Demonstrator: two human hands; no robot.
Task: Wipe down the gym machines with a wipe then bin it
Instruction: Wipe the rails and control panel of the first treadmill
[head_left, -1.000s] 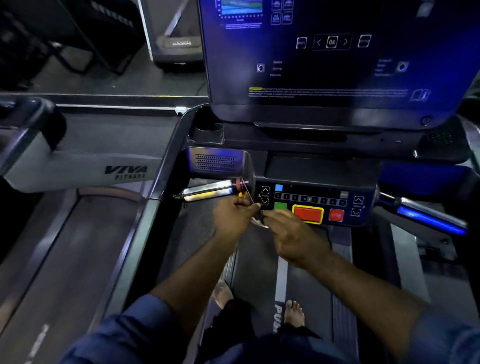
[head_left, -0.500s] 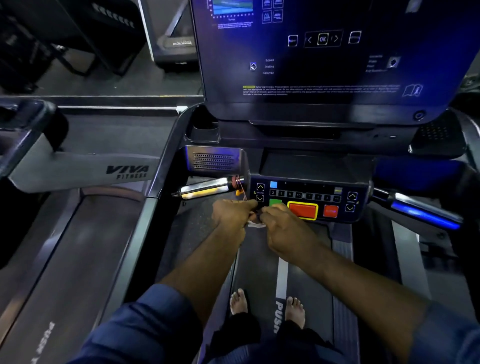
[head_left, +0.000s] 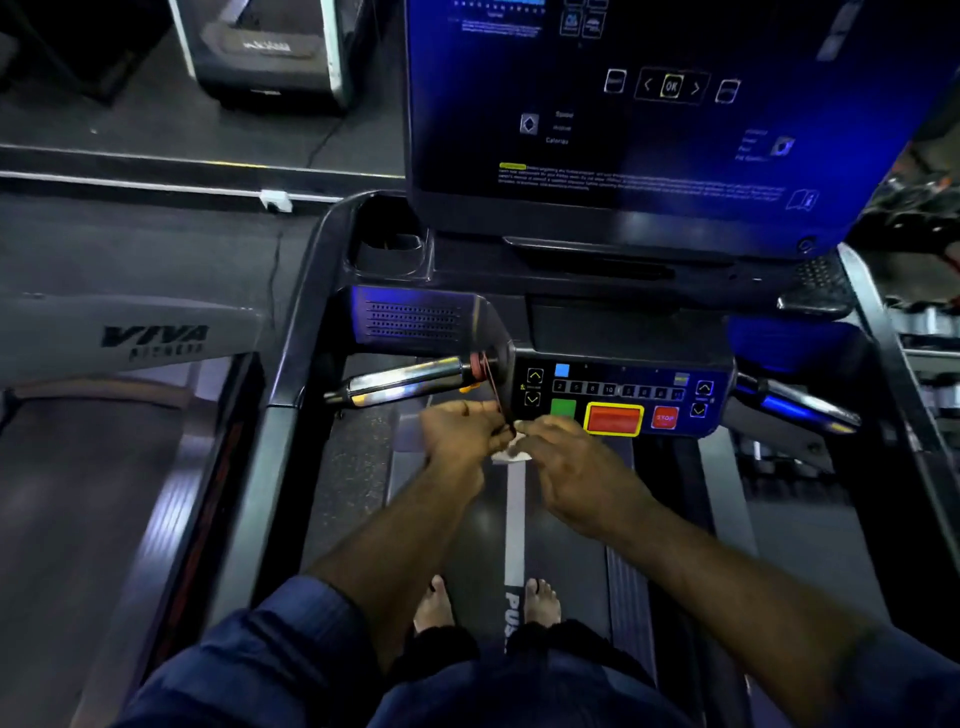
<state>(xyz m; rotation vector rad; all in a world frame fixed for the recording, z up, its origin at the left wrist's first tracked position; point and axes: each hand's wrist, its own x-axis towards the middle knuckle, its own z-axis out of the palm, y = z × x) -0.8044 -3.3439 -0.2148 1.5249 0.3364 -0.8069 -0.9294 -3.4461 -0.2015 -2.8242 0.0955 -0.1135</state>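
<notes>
The left hand (head_left: 460, 431) and right hand (head_left: 579, 475) pinch the crumpled wipe (head_left: 511, 454), stretched sideways between them.

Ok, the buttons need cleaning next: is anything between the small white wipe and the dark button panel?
Almost nothing. The small white wipe is pinched between the left hand and right hand, just below the dark button panel. Only a thin red cord hangs across the panel's left edge, by the left hand.

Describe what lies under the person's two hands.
A white wipe peeks out between the left hand and right hand. The hands cover the rest of it, so its full shape is hidden. Below runs the belt with its white stripe.
</notes>
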